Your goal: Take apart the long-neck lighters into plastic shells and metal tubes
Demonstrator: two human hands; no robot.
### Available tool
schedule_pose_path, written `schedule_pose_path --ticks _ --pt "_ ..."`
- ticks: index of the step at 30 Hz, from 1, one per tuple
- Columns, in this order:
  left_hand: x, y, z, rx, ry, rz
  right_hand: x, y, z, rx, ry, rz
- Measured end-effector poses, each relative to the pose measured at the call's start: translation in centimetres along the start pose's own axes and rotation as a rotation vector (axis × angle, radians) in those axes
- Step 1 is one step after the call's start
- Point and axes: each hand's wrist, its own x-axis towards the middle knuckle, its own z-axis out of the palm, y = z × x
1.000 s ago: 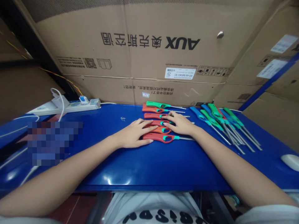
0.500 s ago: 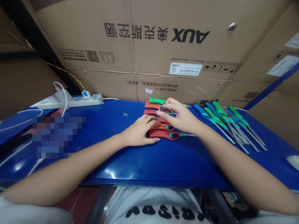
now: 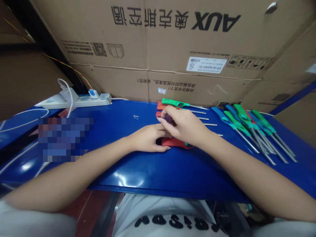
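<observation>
A row of long-necked gas lighters lies on the blue table, with a green lighter (image 3: 170, 101) at the back. My left hand (image 3: 150, 138) grips the handle end of the nearest red lighter (image 3: 174, 143), thumb along its near side and fingers over the far side. A small screwdriver (image 3: 169, 118) with a dark purple handle is pinched in my right hand (image 3: 184, 123). Its thin shaft points down at the red lighter's handle, beside my left fingers. My right hand covers the middle of the row, and whether the tip touches is unclear.
More green and blue lighters (image 3: 243, 113) lie in a pile to the right. Several tiny metal pieces (image 3: 136, 116) rest left of the row. A white power strip (image 3: 98, 99) with cables is at back left. A cardboard sheet (image 3: 153, 42) stands behind the blue table (image 3: 138, 177).
My right hand has moved down and left with the screwdriver, bringing its shaft to the nearest red lighter. My left hand stays on that lighter. The view has shifted slightly.
</observation>
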Motion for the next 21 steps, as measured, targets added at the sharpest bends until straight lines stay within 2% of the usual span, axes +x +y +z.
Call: schedule_pose_path --ticks 3,6,10,13,18,21 --pt "0.0 0.0 -0.1 -0.006 -0.003 0.0 -0.1 0.0 0.1 -0.024 0.005 -0.022" --pt "-0.1 0.1 -0.1 -0.001 -0.017 -0.032 0.0 -0.6 -0.2 -0.155 -0.013 -0.042" --pt "0.0 0.6 0.1 0.001 -0.027 -0.09 0.1 -1.9 -0.6 -0.405 -0.025 0.083" --pt "-0.1 0.9 0.3 -0.026 -0.026 -0.108 0.2 -3.2 -0.8 -0.461 -0.074 0.15" --pt "-0.3 0.7 0.7 -0.076 0.002 -0.133 0.3 -4.5 -1.5 -0.383 -0.275 0.06" --pt "-0.3 0.6 0.7 -0.07 0.014 -0.111 0.0 -4.3 -2.6 -0.276 -0.372 -0.067"
